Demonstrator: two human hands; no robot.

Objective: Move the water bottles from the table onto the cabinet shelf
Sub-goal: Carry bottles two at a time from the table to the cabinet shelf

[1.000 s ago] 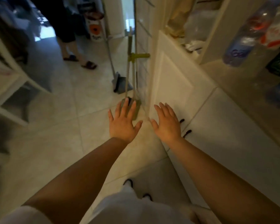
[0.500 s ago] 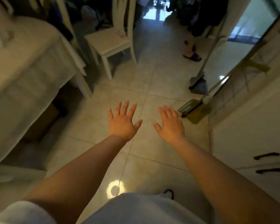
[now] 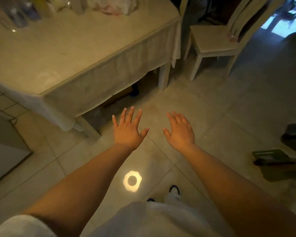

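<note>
Both your left hand (image 3: pixel 127 132) and right hand (image 3: pixel 180 132) hang flat, fingers spread and holding nothing, above the floor, while the water bottles (image 3: pixel 19 13), blurred but seemingly upright, stand at the worktop's (image 3: pixel 72 53) far left corner, well apart, ahead-left and nearer your left hand.

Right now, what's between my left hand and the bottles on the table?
Head view: beyond the left hand, floor, then bare tablecloth up to the blurred bottles.

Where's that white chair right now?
In the head view the white chair stands at the upper right, just past the table's right end, on the tiled floor near the bright doorway.
</note>
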